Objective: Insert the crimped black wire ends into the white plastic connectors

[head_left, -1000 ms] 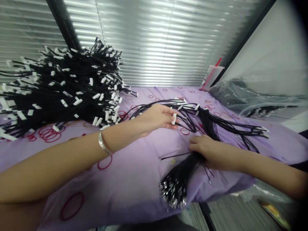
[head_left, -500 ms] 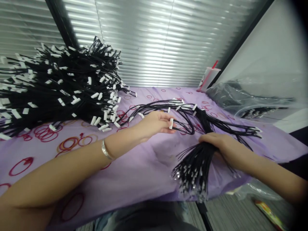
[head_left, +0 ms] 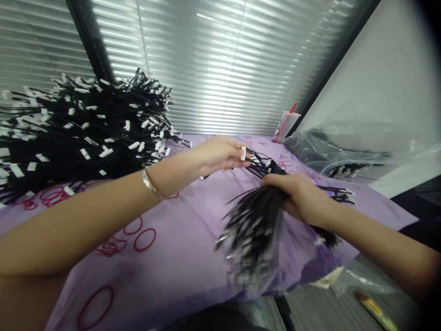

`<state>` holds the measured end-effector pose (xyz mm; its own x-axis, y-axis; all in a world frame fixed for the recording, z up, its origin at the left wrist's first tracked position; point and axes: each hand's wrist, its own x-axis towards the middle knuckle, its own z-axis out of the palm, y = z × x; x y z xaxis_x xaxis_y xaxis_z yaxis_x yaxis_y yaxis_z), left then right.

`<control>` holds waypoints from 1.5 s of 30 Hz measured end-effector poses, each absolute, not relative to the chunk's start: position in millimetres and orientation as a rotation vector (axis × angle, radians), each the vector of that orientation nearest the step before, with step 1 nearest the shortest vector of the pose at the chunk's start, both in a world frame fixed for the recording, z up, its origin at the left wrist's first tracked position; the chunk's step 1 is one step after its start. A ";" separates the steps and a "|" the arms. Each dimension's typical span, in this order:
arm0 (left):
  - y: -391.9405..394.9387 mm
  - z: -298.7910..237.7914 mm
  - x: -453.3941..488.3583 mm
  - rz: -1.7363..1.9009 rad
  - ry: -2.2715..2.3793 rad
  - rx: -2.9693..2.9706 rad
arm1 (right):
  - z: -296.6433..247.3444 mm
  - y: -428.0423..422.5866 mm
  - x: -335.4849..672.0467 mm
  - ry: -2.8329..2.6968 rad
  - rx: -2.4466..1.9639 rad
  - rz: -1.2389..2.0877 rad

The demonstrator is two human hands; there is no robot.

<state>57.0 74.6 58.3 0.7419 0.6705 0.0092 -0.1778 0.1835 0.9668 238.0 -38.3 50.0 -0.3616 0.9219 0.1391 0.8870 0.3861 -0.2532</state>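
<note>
Wire bundle (head_left: 251,220) lifted, blurred, in right hand (head_left: 299,200); left hand (head_left: 217,154) pinches connector (head_left: 243,153)

On the cloth (head_left: 165,257), the pile of cords (head_left: 79,133) lies far left, the cord bundle (head_left: 251,220) near centre, the cup (head_left: 285,125) far behind it, the plastic bag (head_left: 344,151) right

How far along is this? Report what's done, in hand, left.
Done, it seems: the big pile of tagged cords stacked on the left. In hand: right hand grips a bundle; left hand pinches one white tag. Left: that bundle and the bagged cords.
</note>
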 end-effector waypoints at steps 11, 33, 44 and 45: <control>64.2 41.8 -2.5 0.660 0.802 1.252 | 13.9 3.4 172.2 -3.043 -1.529 0.161; 72.6 -27.3 -39.8 0.798 0.886 1.168 | -21.9 -13.5 108.6 -2.480 -1.533 -0.118; 65.5 -21.6 -37.7 0.819 0.885 1.072 | -26.8 -108.1 248.3 -2.410 -2.422 -0.347; 63.6 -21.5 -37.2 0.821 0.887 1.059 | -29.9 -105.9 252.7 -2.461 -2.377 -0.373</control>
